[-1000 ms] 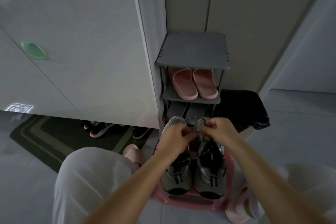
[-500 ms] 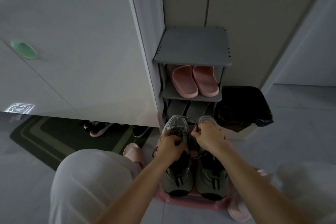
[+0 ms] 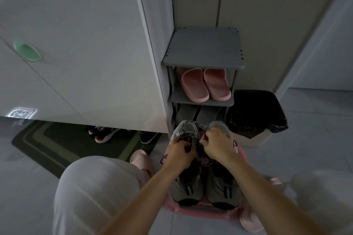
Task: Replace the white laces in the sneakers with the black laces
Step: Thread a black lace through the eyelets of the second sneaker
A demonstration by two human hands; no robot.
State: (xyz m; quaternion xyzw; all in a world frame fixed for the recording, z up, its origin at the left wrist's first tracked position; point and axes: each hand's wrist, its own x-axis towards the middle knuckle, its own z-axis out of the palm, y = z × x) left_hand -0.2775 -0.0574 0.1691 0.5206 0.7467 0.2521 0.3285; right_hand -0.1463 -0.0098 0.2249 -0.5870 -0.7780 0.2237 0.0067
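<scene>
Dim light and both hands hide the eyelets of the left sneaker [image 3: 186, 189] and right sneaker [image 3: 224, 191], and the lace [image 3: 188, 137] reads only as dark with pale flecks. They stand together on a pink stool [image 3: 193, 210], toes near the shoe rack [image 3: 204, 47], with a bin [image 3: 257, 114] just to the right. The left hand [image 3: 179, 157] curls round bunched lace on the left sneaker, while the right hand [image 3: 219, 148] pinches a strand beside it.

Pink stool [image 3: 200, 211] bearing two grey sneakers [image 3: 223, 187], on floor [image 3: 305, 149], shoe rack [image 3: 204, 47] beside
</scene>
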